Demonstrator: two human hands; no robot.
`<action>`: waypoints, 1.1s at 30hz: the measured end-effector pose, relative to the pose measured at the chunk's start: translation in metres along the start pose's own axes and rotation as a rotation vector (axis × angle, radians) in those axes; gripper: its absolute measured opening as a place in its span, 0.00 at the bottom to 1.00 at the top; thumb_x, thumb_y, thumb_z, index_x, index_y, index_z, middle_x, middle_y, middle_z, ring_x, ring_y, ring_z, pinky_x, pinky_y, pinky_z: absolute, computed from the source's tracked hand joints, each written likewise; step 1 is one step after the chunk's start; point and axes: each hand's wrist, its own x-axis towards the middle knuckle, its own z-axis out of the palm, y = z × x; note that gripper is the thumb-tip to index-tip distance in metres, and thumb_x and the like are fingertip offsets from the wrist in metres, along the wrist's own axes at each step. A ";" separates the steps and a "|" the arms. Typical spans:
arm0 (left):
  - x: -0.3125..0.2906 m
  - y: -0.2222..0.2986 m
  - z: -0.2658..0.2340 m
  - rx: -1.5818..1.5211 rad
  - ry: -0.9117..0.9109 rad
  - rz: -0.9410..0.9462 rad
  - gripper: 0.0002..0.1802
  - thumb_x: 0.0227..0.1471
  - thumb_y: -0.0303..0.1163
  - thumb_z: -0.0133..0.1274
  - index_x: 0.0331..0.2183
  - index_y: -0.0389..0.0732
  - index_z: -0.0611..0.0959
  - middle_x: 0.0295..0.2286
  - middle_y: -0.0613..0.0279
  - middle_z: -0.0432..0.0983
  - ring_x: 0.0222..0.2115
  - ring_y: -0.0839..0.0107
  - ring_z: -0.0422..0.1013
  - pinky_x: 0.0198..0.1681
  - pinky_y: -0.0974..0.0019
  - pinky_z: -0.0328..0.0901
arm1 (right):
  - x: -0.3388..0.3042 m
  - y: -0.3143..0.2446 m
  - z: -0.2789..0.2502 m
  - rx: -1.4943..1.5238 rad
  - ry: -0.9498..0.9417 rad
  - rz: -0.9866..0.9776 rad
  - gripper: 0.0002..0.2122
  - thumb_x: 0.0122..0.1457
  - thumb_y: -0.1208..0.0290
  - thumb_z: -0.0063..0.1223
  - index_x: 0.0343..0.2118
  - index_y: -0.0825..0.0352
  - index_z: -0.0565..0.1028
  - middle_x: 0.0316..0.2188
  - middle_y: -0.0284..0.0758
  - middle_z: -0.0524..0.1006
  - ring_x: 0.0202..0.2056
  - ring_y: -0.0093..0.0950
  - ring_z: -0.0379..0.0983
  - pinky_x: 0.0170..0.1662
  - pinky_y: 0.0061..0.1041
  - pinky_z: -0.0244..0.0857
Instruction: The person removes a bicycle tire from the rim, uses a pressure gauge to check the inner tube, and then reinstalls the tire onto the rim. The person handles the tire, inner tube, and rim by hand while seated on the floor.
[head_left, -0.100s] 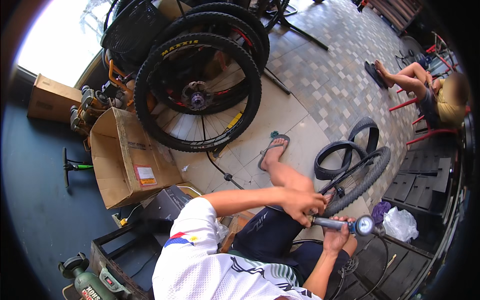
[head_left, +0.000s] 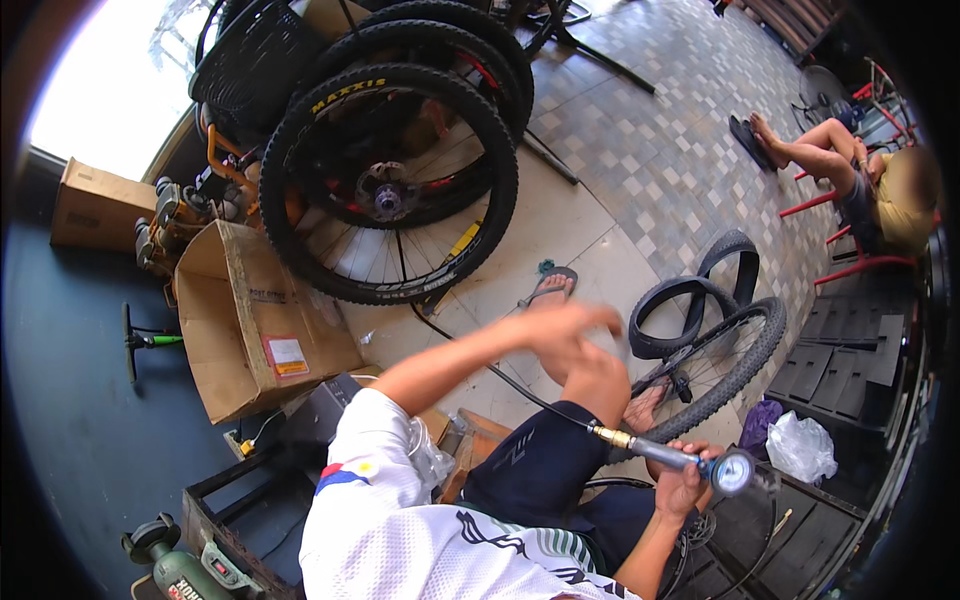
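Left hand: my left hand [head_left: 570, 330] has come away from the fitting and swung left and farther out, over my raised knee [head_left: 598, 380]; it is blurred, so I cannot tell how wide the fingers stand or whether they hold anything.
Right hand: my right hand [head_left: 682, 482] is wrapped round the tyre inflator [head_left: 652, 453] beside its dial [head_left: 735, 472].
Inflator: it lies near and right of centre, across my lap, dial end to the right; with the other hand gone, my right grip alone visibly steadies it.
Brass fitting: the brass fitting [head_left: 612, 437], now uncovered, sits at the inflator's left end, where the black hose [head_left: 510, 378] meets it.
Floor wheel: this wheel [head_left: 752, 378] lies just beyond the inflator, with a loose tyre [head_left: 655, 347] on its far side.
Standing wheel: at far left, the upright wheel [head_left: 507, 200] carries bold yellow lettering and paler rim print.
Carton: to the left, the cardboard box [head_left: 325, 335] bears dark print and a white label [head_left: 287, 356] edged in colour.
Jersey: my white jersey [head_left: 390, 540] has dark lettering and a flag-like sleeve patch [head_left: 343, 477].
Dial face: its marks are too small to read.
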 end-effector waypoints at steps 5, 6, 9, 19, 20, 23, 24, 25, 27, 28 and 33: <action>-0.026 -0.088 -0.220 0.994 0.628 -0.482 0.22 0.45 0.38 0.64 0.43 0.41 0.82 0.46 0.48 0.74 0.49 0.49 0.70 0.53 0.52 0.67 | 0.019 -0.019 0.036 -0.116 -0.090 0.066 0.21 0.51 0.69 0.71 0.36 0.58 0.64 0.32 0.33 0.70 0.37 0.32 0.72 0.47 0.36 0.68; -0.028 -0.094 -0.260 1.140 0.602 -0.684 0.25 0.45 0.39 0.63 0.46 0.39 0.81 0.49 0.46 0.72 0.51 0.47 0.69 0.57 0.51 0.65 | 0.022 -0.019 0.036 -0.110 -0.091 0.097 0.21 0.50 0.69 0.71 0.36 0.59 0.64 0.31 0.33 0.70 0.37 0.32 0.72 0.47 0.36 0.69; -0.022 -0.109 -0.349 1.365 0.430 -1.085 0.45 0.50 0.43 0.62 0.65 0.42 0.62 0.68 0.51 0.51 0.69 0.53 0.47 0.67 0.44 0.52 | 0.031 -0.014 0.033 -0.101 -0.080 0.152 0.22 0.50 0.70 0.71 0.37 0.58 0.62 0.31 0.31 0.68 0.38 0.31 0.71 0.46 0.36 0.68; -0.031 -0.119 -0.415 1.610 0.198 -1.161 0.59 0.23 0.47 0.78 0.61 0.55 0.69 0.56 0.49 0.63 0.59 0.47 0.60 0.58 0.37 0.59 | 0.054 -0.010 0.026 -0.082 0.050 0.199 0.27 0.48 0.67 0.73 0.39 0.58 0.58 0.29 0.31 0.68 0.34 0.28 0.68 0.44 0.33 0.69; -0.036 -0.111 -0.410 1.603 0.166 -1.109 0.57 0.23 0.47 0.78 0.59 0.54 0.71 0.55 0.49 0.63 0.58 0.47 0.60 0.57 0.38 0.60 | 0.052 -0.010 0.024 -0.078 0.044 0.205 0.27 0.48 0.68 0.73 0.39 0.58 0.58 0.29 0.31 0.68 0.34 0.28 0.68 0.43 0.33 0.69; -0.049 -0.064 -0.387 1.509 0.121 -0.866 0.51 0.22 0.49 0.78 0.52 0.51 0.75 0.50 0.48 0.64 0.54 0.44 0.62 0.54 0.38 0.61 | 0.052 -0.010 0.029 -0.053 0.005 0.173 0.27 0.47 0.68 0.73 0.39 0.59 0.59 0.29 0.31 0.68 0.35 0.28 0.68 0.43 0.33 0.67; -0.052 -0.040 -0.378 1.290 0.118 -0.937 0.51 0.22 0.48 0.78 0.51 0.49 0.74 0.49 0.49 0.65 0.52 0.43 0.65 0.51 0.40 0.62 | 0.052 -0.009 0.023 -0.052 -0.071 0.150 0.25 0.48 0.69 0.72 0.39 0.59 0.60 0.30 0.32 0.68 0.36 0.28 0.68 0.45 0.34 0.66; -0.055 -0.019 -0.368 1.247 0.050 -0.905 0.50 0.24 0.47 0.78 0.52 0.49 0.73 0.46 0.51 0.69 0.49 0.45 0.68 0.51 0.44 0.64 | 0.050 -0.008 0.026 -0.051 -0.085 0.109 0.24 0.48 0.70 0.71 0.39 0.59 0.61 0.31 0.32 0.68 0.36 0.28 0.68 0.46 0.34 0.66; -0.061 0.019 -0.341 1.291 -0.131 -0.755 0.49 0.25 0.46 0.78 0.51 0.50 0.73 0.42 0.55 0.75 0.48 0.51 0.72 0.51 0.49 0.65 | 0.047 -0.010 0.029 -0.072 -0.121 0.041 0.22 0.48 0.74 0.69 0.39 0.60 0.63 0.34 0.34 0.69 0.38 0.29 0.70 0.48 0.36 0.67; -0.062 0.043 -0.321 1.347 -0.185 -0.732 0.46 0.24 0.45 0.78 0.49 0.50 0.76 0.43 0.56 0.74 0.48 0.53 0.71 0.51 0.51 0.65 | 0.046 -0.012 0.029 -0.108 -0.148 0.018 0.21 0.49 0.76 0.67 0.40 0.61 0.64 0.35 0.34 0.70 0.40 0.30 0.71 0.49 0.38 0.68; -0.135 0.180 -0.253 1.486 0.038 -0.663 0.42 0.25 0.40 0.76 0.48 0.50 0.78 0.41 0.58 0.71 0.46 0.54 0.71 0.50 0.53 0.66 | 0.052 -0.025 0.040 -0.363 0.003 0.056 0.17 0.51 0.77 0.63 0.43 0.66 0.71 0.36 0.33 0.76 0.40 0.27 0.75 0.48 0.30 0.69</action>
